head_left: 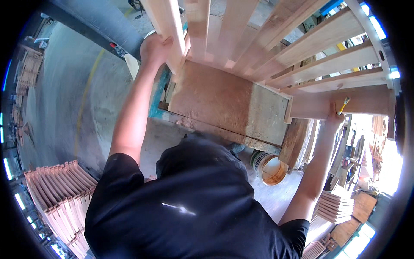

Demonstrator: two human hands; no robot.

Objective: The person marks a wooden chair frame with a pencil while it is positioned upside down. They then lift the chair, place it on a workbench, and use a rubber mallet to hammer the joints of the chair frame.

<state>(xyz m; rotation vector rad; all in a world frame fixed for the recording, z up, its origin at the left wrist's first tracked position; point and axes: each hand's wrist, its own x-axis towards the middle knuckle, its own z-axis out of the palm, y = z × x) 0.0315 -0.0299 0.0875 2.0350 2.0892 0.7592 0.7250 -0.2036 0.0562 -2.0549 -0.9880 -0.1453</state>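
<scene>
A large slatted wooden frame (302,47) of pale boards is held up in front of me, above a worn brown workbench top (215,99). My left hand (155,47) grips the frame's left upright board near the top of the picture. My right hand (334,116) holds the frame's wide end board at the right, with a yellow-handled tool or pencil (343,105) pinched in its fingers. Both arms reach up from a black shirt that fills the lower middle.
A stack of slatted wooden panels (64,194) stands at the lower left on the grey concrete floor. A round bucket (271,168) sits below the bench's right end. More stacked boards (336,207) lie at the lower right.
</scene>
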